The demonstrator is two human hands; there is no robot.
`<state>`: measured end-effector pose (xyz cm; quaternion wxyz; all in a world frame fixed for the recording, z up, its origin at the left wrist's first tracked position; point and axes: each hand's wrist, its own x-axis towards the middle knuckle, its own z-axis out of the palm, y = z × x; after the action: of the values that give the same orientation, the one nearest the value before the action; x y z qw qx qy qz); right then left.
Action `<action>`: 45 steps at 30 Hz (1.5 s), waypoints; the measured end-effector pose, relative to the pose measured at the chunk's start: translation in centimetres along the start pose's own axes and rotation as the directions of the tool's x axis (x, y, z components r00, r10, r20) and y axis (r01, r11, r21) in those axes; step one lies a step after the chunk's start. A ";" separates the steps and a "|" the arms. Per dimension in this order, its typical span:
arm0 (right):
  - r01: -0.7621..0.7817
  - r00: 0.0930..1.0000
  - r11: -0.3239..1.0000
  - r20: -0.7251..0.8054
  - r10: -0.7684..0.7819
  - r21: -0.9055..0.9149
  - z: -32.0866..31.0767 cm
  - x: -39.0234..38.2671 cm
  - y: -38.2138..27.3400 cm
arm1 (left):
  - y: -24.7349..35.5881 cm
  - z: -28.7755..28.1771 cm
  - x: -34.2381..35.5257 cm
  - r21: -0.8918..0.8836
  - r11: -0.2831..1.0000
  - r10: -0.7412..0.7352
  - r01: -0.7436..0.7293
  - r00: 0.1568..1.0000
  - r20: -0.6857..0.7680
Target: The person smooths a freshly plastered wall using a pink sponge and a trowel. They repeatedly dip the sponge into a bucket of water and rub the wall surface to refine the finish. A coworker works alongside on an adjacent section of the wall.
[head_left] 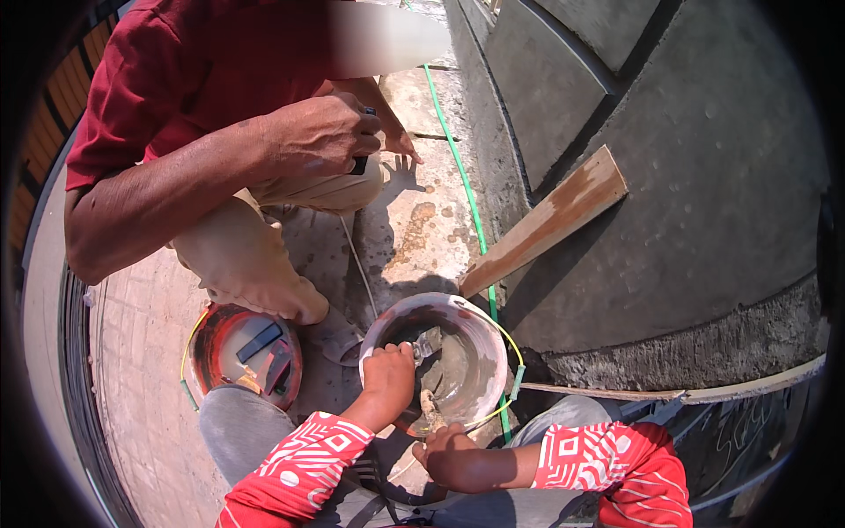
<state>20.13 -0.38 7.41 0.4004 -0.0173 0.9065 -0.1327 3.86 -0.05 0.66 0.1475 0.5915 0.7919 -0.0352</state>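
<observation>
My left hand [387, 378] is over the left side of a white-rimmed bucket [385, 319], its fingers closed. A small grey metal blade [429, 343] sticks out beside them; the grip is hidden. Wet grey cement [459, 365] lies in the bucket. My right hand [453, 459] is at the near rim, fingers curled and partly in shadow. Just above its fingertips a tan, knobbly piece [430, 409], perhaps a tool handle, slants into the bucket. Whether the right hand grips it is hard to tell.
At the left, a red bucket [201, 345] holds tools and pale liquid. A co-worker in a red shirt [220, 70] crouches opposite, a dark object in one hand [330, 132]. A wooden plank [554, 220] leans against the grey plastered wall [704, 194]. A green hose [459, 167] runs past the bucket.
</observation>
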 end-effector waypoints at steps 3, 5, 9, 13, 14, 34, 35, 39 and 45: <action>-0.014 0.997 0.998 0.072 0.010 0.061 -0.9 0.3 0.1 | -0.2 0.1 -0.1 0.006 1.000 -0.007 0.007 1.000 -0.004; 0.009 0.996 1.000 0.093 -0.011 0.024 -1.0 0.0 0.1 | -0.3 0.4 -0.2 -0.001 1.000 -0.013 0.013 1.000 -0.003; 0.016 0.994 0.999 0.112 -0.019 0.029 -1.1 -0.2 0.2 | -0.2 0.5 -0.2 0.011 0.999 -0.030 0.030 0.999 0.019; -0.010 0.995 0.999 0.104 0.013 -0.034 -0.8 -0.5 -0.2 | 0.0 0.6 -0.1 0.045 0.998 -0.038 0.036 0.999 0.032; -0.013 0.993 1.000 0.119 0.015 -0.019 -0.9 -0.4 -0.1 | 0.0 0.5 -0.1 0.055 0.998 -0.024 0.021 0.998 0.054; -0.615 0.268 0.558 -0.518 0.812 0.557 -1.7 -21.2 -0.8 | -2.5 -11.1 -10.3 -0.110 0.958 0.287 -0.266 0.910 0.298; -0.604 0.289 0.533 -0.461 0.839 0.592 -2.4 -22.0 -1.0 | -1.8 -11.5 -10.0 -0.127 0.955 0.294 -0.267 0.904 0.311; -0.534 0.518 0.508 -0.212 0.828 0.676 -4.4 -23.3 -0.9 | 1.7 -14.6 -10.2 -0.086 0.986 0.165 -0.143 0.746 0.645; -0.351 0.536 0.538 -0.306 0.787 0.766 -7.0 -23.0 -1.3 | 1.7 -15.0 -9.3 -0.028 0.999 0.037 -0.025 0.649 0.760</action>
<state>30.55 3.08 28.83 0.0776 0.4791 0.8310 -0.2718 4.96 -4.68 17.71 0.4706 0.5347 0.6473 -0.2712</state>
